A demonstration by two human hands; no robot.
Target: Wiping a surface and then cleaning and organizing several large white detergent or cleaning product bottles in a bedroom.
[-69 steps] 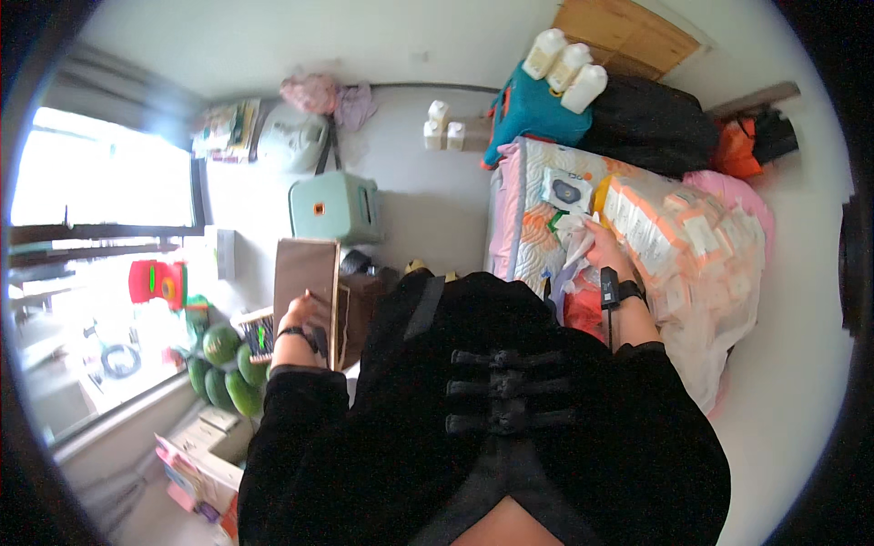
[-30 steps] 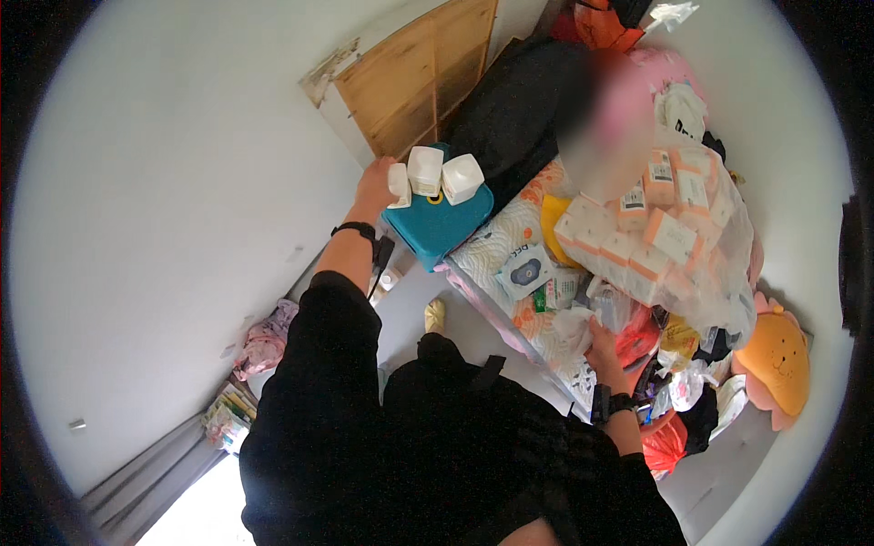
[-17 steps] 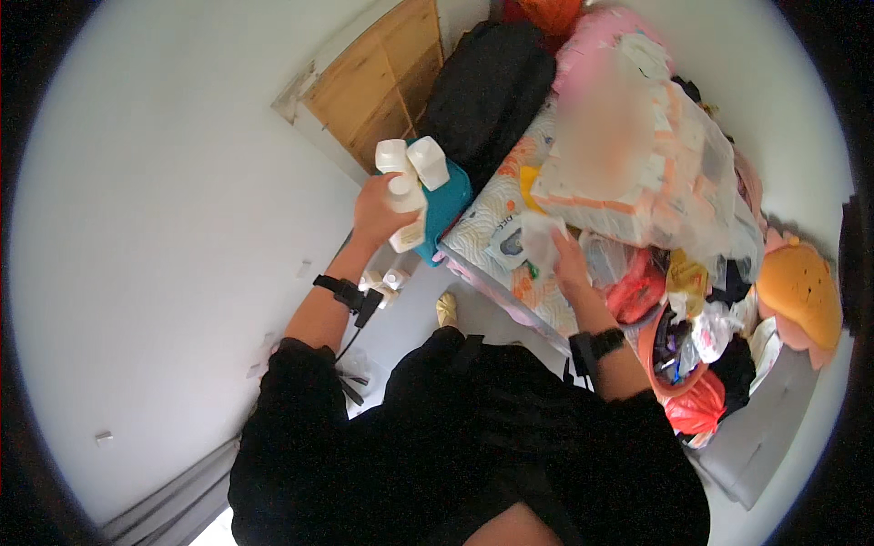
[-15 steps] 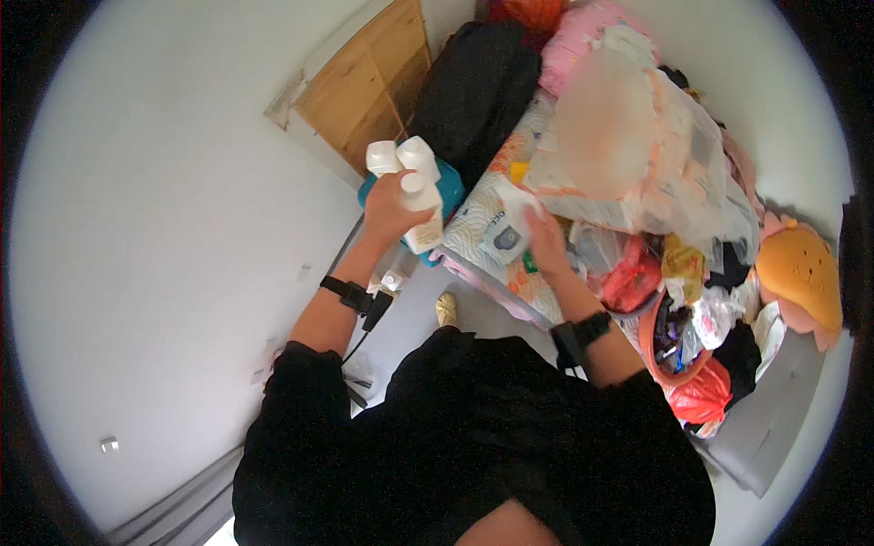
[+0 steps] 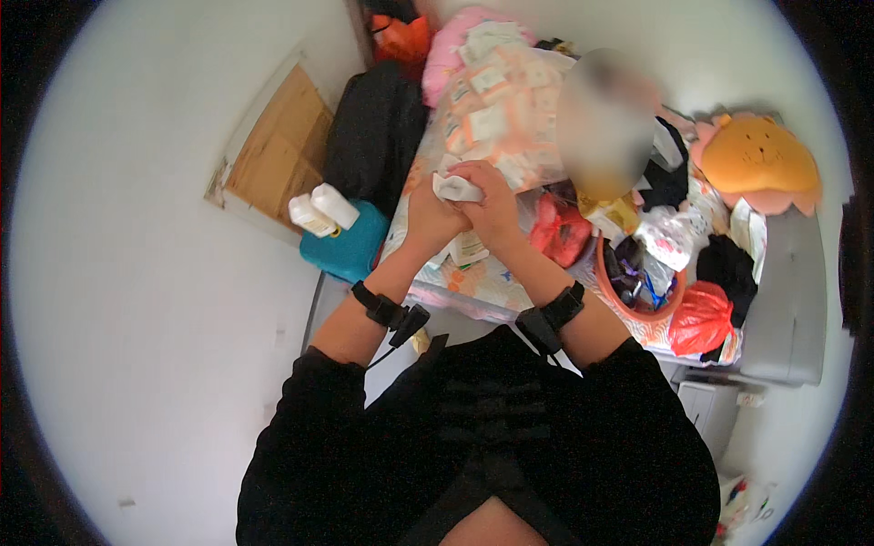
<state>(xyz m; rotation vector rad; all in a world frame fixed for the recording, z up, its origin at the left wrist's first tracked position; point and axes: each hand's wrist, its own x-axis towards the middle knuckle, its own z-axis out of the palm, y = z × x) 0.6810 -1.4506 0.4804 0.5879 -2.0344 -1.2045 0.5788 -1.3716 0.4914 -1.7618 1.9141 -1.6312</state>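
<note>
My left hand (image 5: 430, 218) and my right hand (image 5: 492, 207) meet over the bed, both closed around a crumpled white wipe (image 5: 458, 188). The right fingers press on the wipe from above. My left fingers are mostly hidden behind it, and I cannot tell whether a bottle is under the wipe. Below my wrists, a white wipes pack (image 5: 469, 250) lies on the bed, partly covered. To the left, two white bottles (image 5: 334, 206) are side by side on a teal stool or box (image 5: 350, 247).
A clear bag of orange-and-white packs (image 5: 492, 109) covers the far bed. Behind the bottles stands a black bag (image 5: 378, 127). On the right are an orange basket (image 5: 642, 316) of small things, a red plastic bag (image 5: 701, 318) and an orange bear cushion (image 5: 760, 164).
My left hand has moved right, away from the bottles, to join my right hand at the wipe. The bottle it held no longer shows. My view has turned to the right.
</note>
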